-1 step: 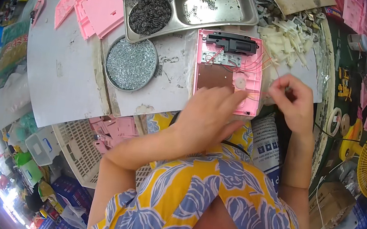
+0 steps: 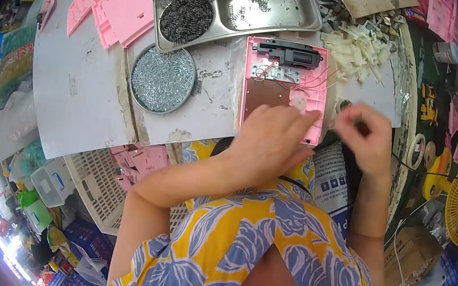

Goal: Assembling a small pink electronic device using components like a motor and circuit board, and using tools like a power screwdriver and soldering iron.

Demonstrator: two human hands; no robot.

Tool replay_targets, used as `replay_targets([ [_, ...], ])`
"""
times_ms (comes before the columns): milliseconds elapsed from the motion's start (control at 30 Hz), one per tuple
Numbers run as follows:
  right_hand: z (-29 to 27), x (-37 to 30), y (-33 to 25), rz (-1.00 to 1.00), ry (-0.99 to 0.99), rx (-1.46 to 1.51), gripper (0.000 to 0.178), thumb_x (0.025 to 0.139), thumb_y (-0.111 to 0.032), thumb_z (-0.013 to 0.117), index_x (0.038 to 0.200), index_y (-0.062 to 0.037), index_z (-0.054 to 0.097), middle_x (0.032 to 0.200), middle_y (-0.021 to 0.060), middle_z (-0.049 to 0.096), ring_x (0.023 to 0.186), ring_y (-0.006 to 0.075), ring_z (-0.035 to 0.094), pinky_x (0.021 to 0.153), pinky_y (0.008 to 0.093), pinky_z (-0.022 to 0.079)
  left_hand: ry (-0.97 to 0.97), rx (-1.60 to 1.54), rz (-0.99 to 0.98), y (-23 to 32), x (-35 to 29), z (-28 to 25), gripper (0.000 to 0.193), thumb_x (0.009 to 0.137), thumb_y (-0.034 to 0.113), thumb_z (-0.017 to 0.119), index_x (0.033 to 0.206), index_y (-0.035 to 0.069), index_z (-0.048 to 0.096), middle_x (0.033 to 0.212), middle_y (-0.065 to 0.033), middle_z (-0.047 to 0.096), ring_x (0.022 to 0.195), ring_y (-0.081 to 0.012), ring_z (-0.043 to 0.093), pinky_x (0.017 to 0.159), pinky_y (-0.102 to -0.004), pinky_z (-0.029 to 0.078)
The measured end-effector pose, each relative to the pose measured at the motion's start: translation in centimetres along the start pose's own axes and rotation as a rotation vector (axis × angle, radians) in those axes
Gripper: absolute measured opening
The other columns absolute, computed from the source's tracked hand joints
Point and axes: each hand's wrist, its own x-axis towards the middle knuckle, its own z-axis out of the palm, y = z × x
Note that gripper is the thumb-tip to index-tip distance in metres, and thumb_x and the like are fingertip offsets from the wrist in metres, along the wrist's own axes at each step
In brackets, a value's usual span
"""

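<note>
Fingers of my left hand [image 2: 272, 139] press flat on the pink case [image 2: 284, 86], grip released. My right hand [image 2: 366, 134] pinches something tiny beside it on the tabletop [image 2: 84, 93].

Worn grey worktable [image 2: 81, 93], round metal dish of screws [image 2: 163, 79] mid-table, steel tray of springs [image 2: 234, 4] at far edge, open pink plastic casing [image 2: 284, 86] near front edge, pink panels [image 2: 114, 1] far-left corner.

A white printed sack [image 2: 331, 178] with blue lettering and small blue squares is seen just below the table edge, near the lap. A brown cardboard box [image 2: 417, 251] is set on the floor at the right, below a yellow fan. No screens are shown.
</note>
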Motion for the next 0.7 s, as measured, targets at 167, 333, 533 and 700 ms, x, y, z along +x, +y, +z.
replay_targets([
  [167,0.7,-2.8,-1.7,-0.385,-0.317,0.193,0.014,0.073,-0.004,0.079,0.085,-0.0048,0.071,0.076,0.0050,0.066,0.065,0.0194,0.061,0.060,0.0322,0.048,-0.139,0.002,0.248,-2.1,-0.8,1.9,0.035,0.075,0.015,0.072,0.110,0.009,0.070,0.089,-0.0029,0.061,0.080,-0.0203,0.061,0.069,-0.0349,0.046],
  [333,1.0,-1.0,-1.0,-0.334,-0.027,-0.048,0.038,0.077,-0.031,0.079,0.103,-0.0046,0.073,0.096,0.0088,0.068,0.094,0.0276,0.059,0.083,0.0370,0.048,-0.140,0.031,0.312,-2.4,-2.5,0.3,0.035,0.074,0.018,0.066,0.107,0.009,0.070,0.094,-0.0015,0.062,0.084,-0.0174,0.061,0.077,-0.0335,0.048],
  [533,3.7,-0.5,2.2,-0.522,-0.166,-0.555,0.043,0.077,-0.043,0.076,0.107,-0.0118,0.075,0.105,0.0047,0.064,0.105,0.0309,0.052,0.095,0.0466,0.043,-0.115,0.012,0.282,-3.4,-4.3,-0.4,0.031,0.068,0.019,0.070,0.098,0.011,0.071,0.091,0.0012,0.060,0.082,-0.0158,0.060,0.073,-0.0326,0.047],
  [700,4.6,-0.6,0.1,-0.488,-0.177,-0.739,0.043,0.074,-0.037,0.079,0.109,-0.0122,0.075,0.101,0.0050,0.062,0.102,0.0304,0.052,0.094,0.0457,0.044,0.064,-0.021,0.001,-4.2,-7.0,-2.1,0.024,0.073,0.004,0.079,0.096,0.005,0.071,0.081,-0.0064,0.062,0.066,-0.0217,0.060,0.056,-0.0337,0.046],
])
